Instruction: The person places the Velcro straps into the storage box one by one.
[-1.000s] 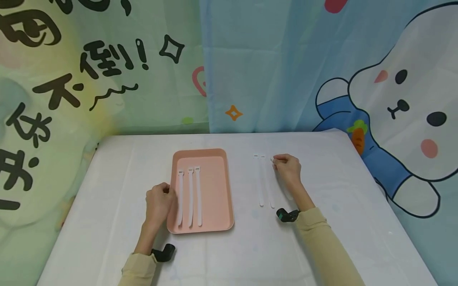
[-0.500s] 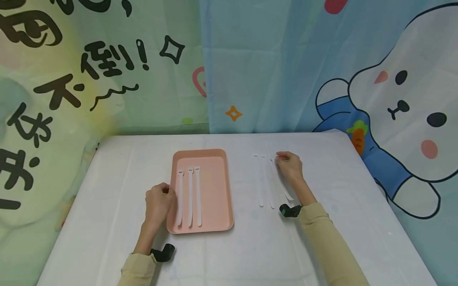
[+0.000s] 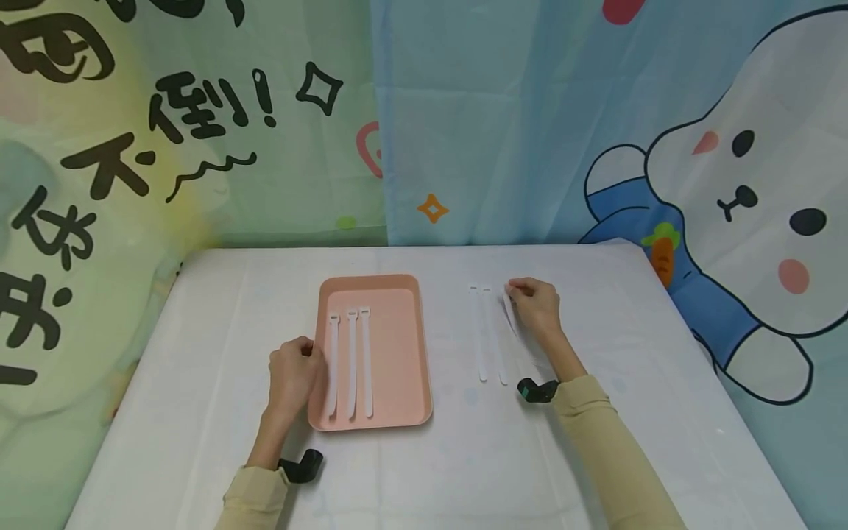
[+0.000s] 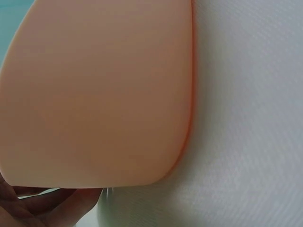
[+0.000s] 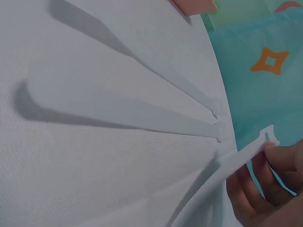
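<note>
My right hand point(image 3: 538, 305) pinches the slotted far end of a slim white plastic strip point(image 5: 215, 177) between thumb and fingers. That end is raised, and the strip slopes down towards the table. Left of it, two similar white strips point(image 3: 480, 335) lie on the cloth. At the left rim of a pink tray point(image 3: 404, 353), my left hand point(image 3: 294, 375) grips the edge; its fingers show partly behind the tray in the left wrist view. Several white strips point(image 3: 352, 364) lie side by side in the tray's left part, slotted ends away from me.
A white cloth point(image 3: 424, 478) covers the table. Behind its far edge hangs a printed curtain point(image 3: 477, 132) with a cartoon bear and large lettering. Black camera mounts point(image 3: 302, 467) sit on both wrists.
The right hand moved slightly right, off the strip's end, then came back and now holds that end raised. The left hand and tray stay where they were.
</note>
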`<state>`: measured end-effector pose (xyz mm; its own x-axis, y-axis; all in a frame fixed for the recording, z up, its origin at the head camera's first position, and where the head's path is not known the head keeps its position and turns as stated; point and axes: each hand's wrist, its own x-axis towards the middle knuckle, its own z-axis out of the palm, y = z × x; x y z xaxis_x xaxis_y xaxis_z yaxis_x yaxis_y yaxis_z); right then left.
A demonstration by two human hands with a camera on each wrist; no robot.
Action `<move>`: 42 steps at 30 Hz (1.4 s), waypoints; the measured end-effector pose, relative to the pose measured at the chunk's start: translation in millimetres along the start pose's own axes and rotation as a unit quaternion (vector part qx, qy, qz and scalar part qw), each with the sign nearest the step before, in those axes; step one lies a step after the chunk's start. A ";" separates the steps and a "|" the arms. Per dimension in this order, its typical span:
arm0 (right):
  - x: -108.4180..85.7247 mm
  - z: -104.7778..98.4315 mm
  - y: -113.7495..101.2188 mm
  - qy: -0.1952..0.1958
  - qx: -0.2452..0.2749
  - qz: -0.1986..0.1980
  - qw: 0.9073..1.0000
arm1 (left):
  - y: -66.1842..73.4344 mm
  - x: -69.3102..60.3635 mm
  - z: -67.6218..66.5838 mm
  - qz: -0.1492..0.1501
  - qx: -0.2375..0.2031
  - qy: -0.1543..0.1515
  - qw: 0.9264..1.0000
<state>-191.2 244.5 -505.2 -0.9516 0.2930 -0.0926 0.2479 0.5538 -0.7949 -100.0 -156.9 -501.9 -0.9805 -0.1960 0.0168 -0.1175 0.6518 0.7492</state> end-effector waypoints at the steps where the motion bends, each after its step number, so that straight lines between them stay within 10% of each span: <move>1: -0.4 -0.8 -1.2 -0.001 0.003 -0.003 1.000 | 0.2 0.1 0.1 0.001 0.000 0.000 1.000; 13: -6.0 -5.6 -20.6 -0.005 -0.006 -0.042 0.999 | -0.6 0.8 -0.6 0.002 -0.001 0.002 1.000; 42: -38.2 26.9 -83.1 -0.108 0.153 -0.064 0.980 | -4.4 1.2 0.7 -0.001 -0.009 0.003 1.000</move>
<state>-180.3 166.3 -451.8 -0.9958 0.0453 -0.0791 0.0892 0.3062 -0.9478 -100.8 -159.5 -505.6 -0.9794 -0.2009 0.0190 -0.1162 0.6382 0.7611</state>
